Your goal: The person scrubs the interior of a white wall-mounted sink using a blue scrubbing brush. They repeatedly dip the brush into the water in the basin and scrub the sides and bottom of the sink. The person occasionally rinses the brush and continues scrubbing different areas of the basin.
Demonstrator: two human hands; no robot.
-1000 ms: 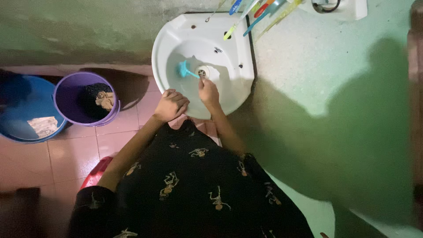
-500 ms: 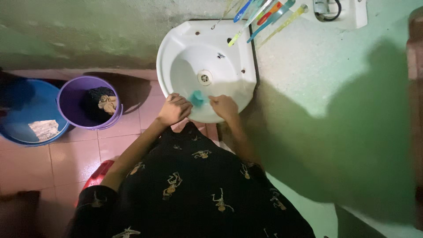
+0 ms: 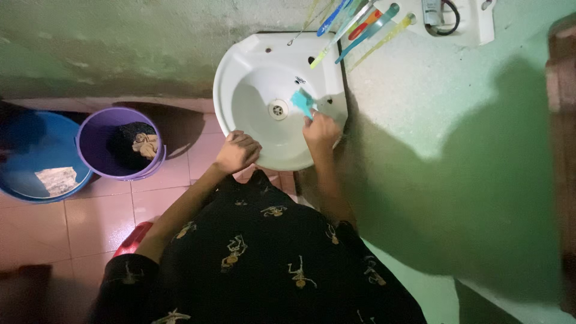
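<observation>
Brush (image 3: 302,100) in sink (image 3: 240,66) (two buckets (image 3: 90,138) left, on floor (image 3: 90,222))

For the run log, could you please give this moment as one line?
right hand: holds teal brush in white sink | left hand: on sink rim

A purple bucket (image 3: 120,144) sits on the pink floor tiles (image 3: 90,210) — something dark lies inside it. Just beside it is a blue tub (image 3: 36,156). Up on the green wall (image 3: 450,150) hang toothbrushes (image 3: 360,24) — many colours.
</observation>
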